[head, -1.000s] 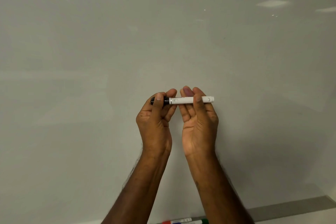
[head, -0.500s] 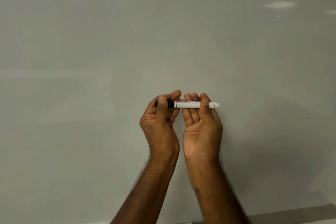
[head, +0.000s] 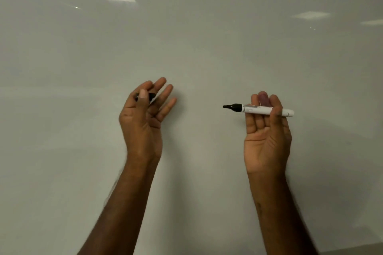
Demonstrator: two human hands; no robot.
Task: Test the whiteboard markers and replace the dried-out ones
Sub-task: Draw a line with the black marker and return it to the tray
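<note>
One marker (head: 261, 109) was in view, uncapped, with a white barrel and a black collar and tip. Small dark print ran along the barrel near the collar, and a faint curved mark sat near the tail end; neither could be read, and no brand could be made out.

The right hand (head: 267, 134) was raised palm toward the camera. It held the marker crosswise, the thumb pressed over the barrel against the curled fingers behind it. The black tip pointed toward the left hand and stood clear of the whiteboard (head: 196, 51), as far as could be judged.

One black cap (head: 150, 96) was in the left hand (head: 143, 118), pinched between the thumb and the forefinger; the other three fingers were spread and nearly straight. The two hands were well apart.

The whiteboard filled the background and bore no visible writing. Four pale rectangular reflections of ceiling lights showed on its upper part. A narrow darker strip (head: 352, 250) appeared at the lower right corner; what it was could not be determined. Nothing lay between the marker tip and the board.
</note>
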